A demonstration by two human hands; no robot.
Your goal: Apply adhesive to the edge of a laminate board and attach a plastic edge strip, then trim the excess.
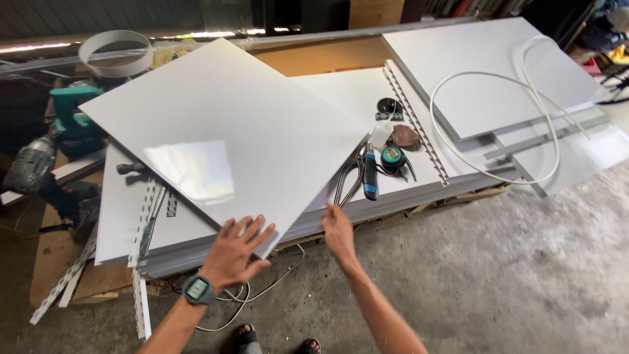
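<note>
- The left hand [237, 252], wearing a wristwatch [198, 290], lies flat with fingers spread on the near corner of the white panel [229, 131], grasping nothing.
- The right hand [338, 231] is released too, fingertips touching the panel's near right edge.
- The panel is smooth, glossy and rectangular, lying skewed on the stack of boards [124, 216] that serves as surface; with only flat palms on it, it could slide off.
- Just right of the panel lie pliers [350, 176], a round tape measure [393, 157] and a perforated metal strip [416, 121]; a swing could sweep them away.
- Further right of the panel coils white tubing [517, 78].

Small square watch screen [197, 288], left wrist
</note>
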